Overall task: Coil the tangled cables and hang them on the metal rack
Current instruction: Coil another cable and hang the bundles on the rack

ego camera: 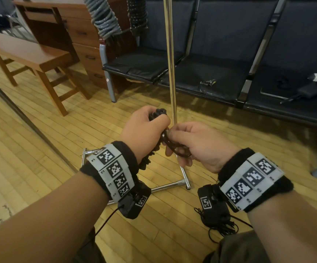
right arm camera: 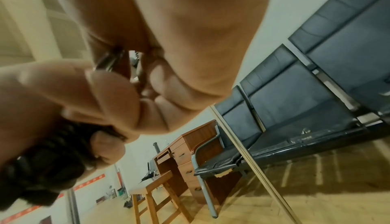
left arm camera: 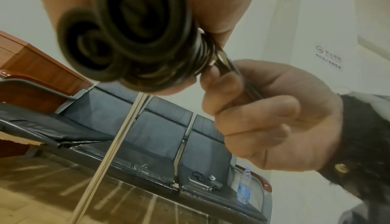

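Note:
A black cable (ego camera: 164, 134) wound into a small coil sits between both hands, just in front of the metal rack's pole (ego camera: 170, 54). My left hand (ego camera: 159, 118) grips the bundle of coils (left arm camera: 137, 36). My right hand (ego camera: 170, 132) pinches a strand of the same cable (left arm camera: 227, 64) between thumb and fingers, and a loop (ego camera: 179, 151) hangs below it. In the right wrist view the strand (right arm camera: 109, 59) runs between the two hands and the dark bundle (right arm camera: 42, 161) hangs under the left hand (right arm camera: 63, 94). A grey coiled cable (ego camera: 104, 19) and a black one (ego camera: 136, 16) hang on the rack above.
The rack's chrome base (ego camera: 172, 185) lies on the wooden floor under my hands. A row of black seats (ego camera: 229, 54) stands behind the pole, with a charger (ego camera: 307, 92) on one. A wooden bench (ego camera: 30, 52) and a desk with drawers (ego camera: 81, 35) stand left. A water bottle (left arm camera: 244, 187) stands far right.

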Demonstrator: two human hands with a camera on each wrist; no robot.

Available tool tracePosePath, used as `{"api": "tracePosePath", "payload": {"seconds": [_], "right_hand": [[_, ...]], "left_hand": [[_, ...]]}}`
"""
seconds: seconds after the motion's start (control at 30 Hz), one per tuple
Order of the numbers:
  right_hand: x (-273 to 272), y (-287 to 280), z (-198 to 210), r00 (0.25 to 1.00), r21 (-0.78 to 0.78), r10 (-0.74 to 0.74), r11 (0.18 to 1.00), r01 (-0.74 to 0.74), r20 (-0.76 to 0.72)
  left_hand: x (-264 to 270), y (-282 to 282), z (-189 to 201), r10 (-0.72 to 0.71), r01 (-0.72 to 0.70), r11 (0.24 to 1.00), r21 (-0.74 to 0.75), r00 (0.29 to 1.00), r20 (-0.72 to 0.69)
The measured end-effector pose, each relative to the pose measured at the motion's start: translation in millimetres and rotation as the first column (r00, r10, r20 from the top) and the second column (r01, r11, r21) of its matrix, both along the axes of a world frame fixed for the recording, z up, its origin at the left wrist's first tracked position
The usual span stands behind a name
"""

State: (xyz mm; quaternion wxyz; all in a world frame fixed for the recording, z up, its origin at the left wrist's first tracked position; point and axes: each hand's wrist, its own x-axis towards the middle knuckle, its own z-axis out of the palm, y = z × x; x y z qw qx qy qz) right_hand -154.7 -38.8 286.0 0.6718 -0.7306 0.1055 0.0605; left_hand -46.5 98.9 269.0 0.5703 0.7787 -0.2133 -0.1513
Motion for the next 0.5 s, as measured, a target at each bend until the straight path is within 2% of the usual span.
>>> {"api": "tracePosePath", "payload": {"seconds": [0.1, 0.27, 0.37, 0.5], "right_hand": [[0, 8, 3, 0.998, -0.019, 0.068, 0.998, -0.068, 0.009], [-2, 14, 6, 0.995, -0.279, 0.093, 0.957, -0.080, 0.032], [-4, 22, 6, 0.986, -0.453, 0.162, 0.882, -0.130, 0.032], [-3, 27, 5, 0.970, -0.593, 0.240, 0.787, -0.172, 0.037]], "left_hand": [[3, -1, -1, -0.011, 0.011, 1.000, -0.013, 1.000, -0.011], [13, 3, -7, 0.039, -0.052, 0.996, -0.078, 0.987, -0.158], [19, 5, -15, 0.106, -0.143, 0.983, -0.117, 0.955, -0.276], [25, 8, -26, 0.169, -0.204, 0.976, -0.082, 0.934, -0.314]]}}
